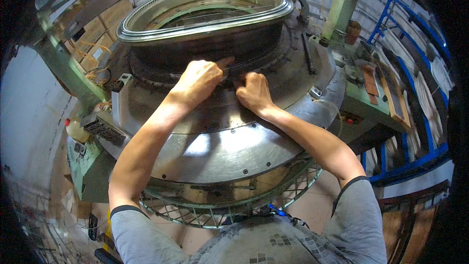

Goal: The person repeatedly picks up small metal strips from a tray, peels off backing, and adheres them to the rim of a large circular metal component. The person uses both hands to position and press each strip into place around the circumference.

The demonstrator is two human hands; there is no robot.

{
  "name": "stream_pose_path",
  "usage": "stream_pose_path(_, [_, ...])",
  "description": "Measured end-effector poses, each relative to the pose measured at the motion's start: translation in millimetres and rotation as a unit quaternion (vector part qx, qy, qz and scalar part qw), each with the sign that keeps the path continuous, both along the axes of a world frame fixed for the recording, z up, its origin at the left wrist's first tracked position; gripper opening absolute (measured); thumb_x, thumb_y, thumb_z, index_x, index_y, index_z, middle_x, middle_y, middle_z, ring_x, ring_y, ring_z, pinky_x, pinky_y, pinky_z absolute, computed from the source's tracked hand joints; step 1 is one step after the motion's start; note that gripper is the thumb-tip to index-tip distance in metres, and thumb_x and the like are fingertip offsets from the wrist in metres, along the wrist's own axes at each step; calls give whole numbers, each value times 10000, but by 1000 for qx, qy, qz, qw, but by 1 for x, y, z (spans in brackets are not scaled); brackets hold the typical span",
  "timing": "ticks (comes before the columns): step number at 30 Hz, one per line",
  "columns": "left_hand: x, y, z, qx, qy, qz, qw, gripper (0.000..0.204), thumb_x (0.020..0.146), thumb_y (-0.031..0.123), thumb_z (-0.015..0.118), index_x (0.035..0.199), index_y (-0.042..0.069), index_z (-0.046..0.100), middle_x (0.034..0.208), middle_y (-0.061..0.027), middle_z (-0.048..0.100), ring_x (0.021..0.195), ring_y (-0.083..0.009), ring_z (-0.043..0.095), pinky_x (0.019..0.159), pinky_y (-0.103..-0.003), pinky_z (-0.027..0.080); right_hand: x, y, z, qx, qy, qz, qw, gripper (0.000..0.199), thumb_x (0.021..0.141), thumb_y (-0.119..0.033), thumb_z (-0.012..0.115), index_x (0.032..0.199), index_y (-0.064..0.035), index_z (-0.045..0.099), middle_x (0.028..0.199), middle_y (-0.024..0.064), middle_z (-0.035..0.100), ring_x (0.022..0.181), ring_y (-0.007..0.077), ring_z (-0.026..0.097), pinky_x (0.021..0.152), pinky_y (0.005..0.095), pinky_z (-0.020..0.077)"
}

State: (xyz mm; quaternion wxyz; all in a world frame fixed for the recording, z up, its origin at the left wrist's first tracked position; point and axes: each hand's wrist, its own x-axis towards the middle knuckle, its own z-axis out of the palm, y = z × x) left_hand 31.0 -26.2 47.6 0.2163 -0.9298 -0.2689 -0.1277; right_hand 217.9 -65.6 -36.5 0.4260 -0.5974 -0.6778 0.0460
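Observation:
Both my hands are at the front of a large round machine, just below its dark cylinder [205, 51]. My left hand [201, 77] is closed, its back toward me, with one finger reaching toward the foot of the cylinder. Close beside it on the right, my right hand [255, 90] is curled, its fingertips turned in toward the left hand. What either hand pinches, if anything, is hidden or too small to name. Above the cylinder sits a shiny metal ring [205, 33] with a fine-toothed edge. A wide polished metal plate [215, 159] curves below my forearms.
Green posts [78, 66] rise at left and right. A bottle with a red cap [75, 129] stands at the left. On the right are a green table [359, 100] with a wooden frame [393, 95] and a blue rack [410, 78] hung with white material. A lattice guard [195, 217] curves below the plate.

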Motion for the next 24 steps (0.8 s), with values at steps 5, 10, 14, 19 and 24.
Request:
stream_pose_path(5, [0, 9, 16, 47, -8, 38, 998, 167, 785, 62, 646, 632, 62, 713, 686, -152, 694, 687, -299, 720, 615, -383, 580, -4, 41, -4, 72, 12, -36, 997, 277, 840, -245, 691, 731, 9, 690, 759, 253, 676, 705, 404, 685, 649, 472, 538])
stream_pose_path(10, [2, 9, 27, 51, -26, 44, 997, 289, 813, 57, 614, 1076, 46, 734, 714, -176, 687, 723, -322, 715, 645, -392, 580, -15, 68, 0, 107, 63, -72, 990, 199, 846, -226, 735, 838, -28, 749, 817, 184, 719, 770, 358, 717, 681, 421, 546])
stream_pose_path(14, [0, 9, 31, 35, -47, 33, 998, 524, 819, 60, 603, 1343, 44, 600, 732, -190, 684, 732, -337, 710, 664, -405, 580, -17, 69, 6, 94, 149, -60, 982, 253, 826, -295, 775, 839, -42, 756, 803, 169, 725, 762, 329, 725, 677, 404, 547])
stream_pose_path(19, [-2, 15, 33, 41, -11, 26, 999, 221, 808, 61, 614, 980, 39, 751, 714, -188, 681, 723, -337, 711, 647, -415, 579, 6, 72, 20, 119, -95, -106, 983, 404, 781, -495, 785, 817, -94, 757, 734, 145, 715, 653, 308, 715, 581, 410, 555])
stream_pose_path(24, [-6, 23, 34, 32, 0, -2, 999, 174, 822, 59, 606, 654, 19, 631, 647, -208, 611, 624, -379, 655, 558, -457, 519, 20, 76, 30, 190, -176, -113, 959, 511, 716, -633, 765, 771, -128, 713, 661, 128, 691, 596, 322, 699, 528, 431, 559])
